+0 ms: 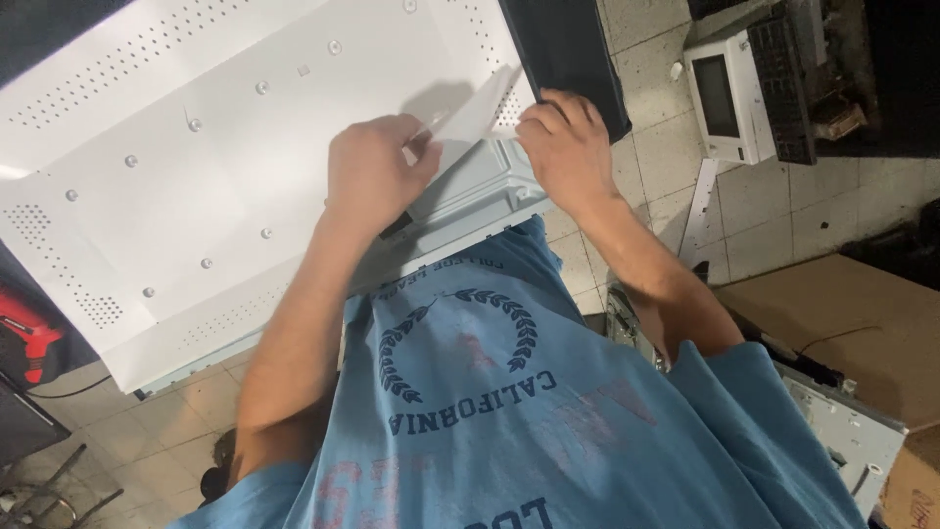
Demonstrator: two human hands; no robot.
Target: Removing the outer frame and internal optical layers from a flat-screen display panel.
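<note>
Both arms bare, reaching forward from short blue sleeves, elbows bent and flared out. Left hand (370, 171) sits just left of the white strip (480, 108), knuckles up, fingers curled, thumb and fingertips pinching the strip's near end. Right hand (566, 145) sits just right of the strip, palm down, fingers bent and pressed at its lower edge; can't tell if it's gripping or only touching. Wrists near level, right forearm angled more steeply toward the strip than the left.
</note>
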